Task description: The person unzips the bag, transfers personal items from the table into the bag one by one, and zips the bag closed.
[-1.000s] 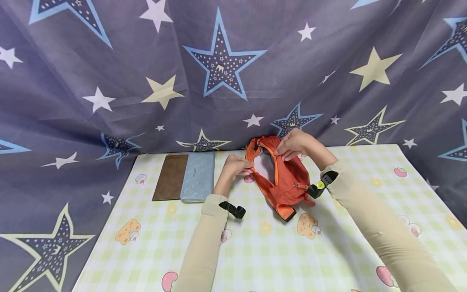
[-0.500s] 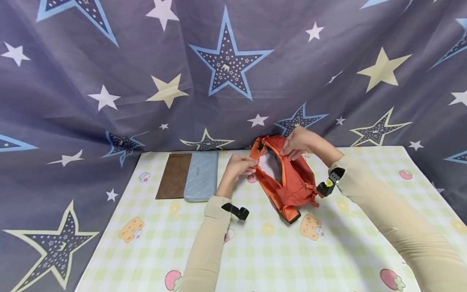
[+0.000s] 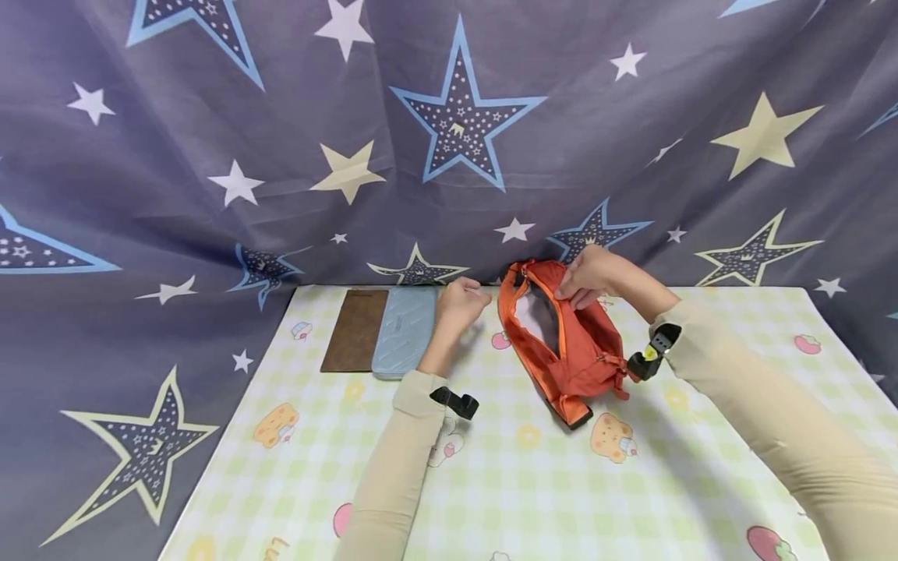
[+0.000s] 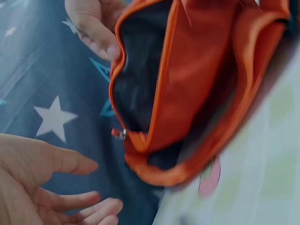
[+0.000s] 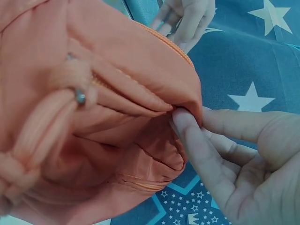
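An orange-red waist bag stands toward the back of the table, its main zipper undone and the dark lining showing in the left wrist view. My right hand pinches the bag's edge beside the zipper; in the right wrist view its thumb and fingers nip the fabric. My left hand is off the bag, in the space between it and a light blue quilted wallet. Its fingers are loosely extended and hold nothing. The zipper pull hangs at one end of the opening.
A brown flat wallet lies left of the blue one, partly under or against its edge. A checked cloth with cartoon prints covers the table. Right behind the table's back edge hangs a dark curtain with stars.
My left hand has let go of the bag's edge and moved left, toward the blue wallet. The right hand keeps its pinch on the bag. The head view has swung slightly left.
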Demonstrator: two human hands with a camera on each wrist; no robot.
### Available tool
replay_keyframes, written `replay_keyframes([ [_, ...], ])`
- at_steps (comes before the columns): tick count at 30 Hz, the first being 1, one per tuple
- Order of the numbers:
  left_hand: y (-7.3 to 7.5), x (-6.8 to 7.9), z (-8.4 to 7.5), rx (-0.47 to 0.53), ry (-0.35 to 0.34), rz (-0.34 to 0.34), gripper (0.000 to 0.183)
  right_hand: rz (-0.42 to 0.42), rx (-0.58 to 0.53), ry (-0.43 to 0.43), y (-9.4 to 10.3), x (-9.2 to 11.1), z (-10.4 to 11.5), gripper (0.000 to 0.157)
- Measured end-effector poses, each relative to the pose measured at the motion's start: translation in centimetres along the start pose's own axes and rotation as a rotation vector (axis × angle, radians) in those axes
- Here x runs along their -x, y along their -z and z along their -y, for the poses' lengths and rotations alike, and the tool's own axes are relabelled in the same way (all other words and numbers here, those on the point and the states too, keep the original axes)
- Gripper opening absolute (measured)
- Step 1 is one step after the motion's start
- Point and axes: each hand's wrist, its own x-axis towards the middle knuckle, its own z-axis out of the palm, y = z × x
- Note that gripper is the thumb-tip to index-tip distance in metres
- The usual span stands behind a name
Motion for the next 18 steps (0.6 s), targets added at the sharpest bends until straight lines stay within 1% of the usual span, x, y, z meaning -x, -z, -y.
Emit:
replay_keyframes([
  [3, 1.4, -0.3, 0.6, -0.107, -0.007, -0.054, 0.048, 0.009, 0.013, 0.016, -0.1, 0.0, 0.0, 0.022],
  [8, 3.2, -0.6, 1.6, -0.241, 0.031, -0.079, 0.070, 0.015, 0.035, 0.029, 0.0, 0.1, 0.1, 0.021],
  [10, 3.6, -0.5, 2.2, -0.294, 0.048, -0.078, 0.075, 0.020, 0.041, 0.030, 0.1, 0.2, 0.1, 0.022],
  [12, 3.9, -0.3, 2.8, -0.367, 0.064, -0.072, 0.080, 0.029, 0.047, 0.032, 0.1, 0.2, 0.1, 0.023],
  [18, 4.3, 0.2, 5.0, -0.594, 0.121, -0.053, 0.086, 0.046, 0.052, 0.043, -0.1, 0.6, 0.2, 0.027],
])
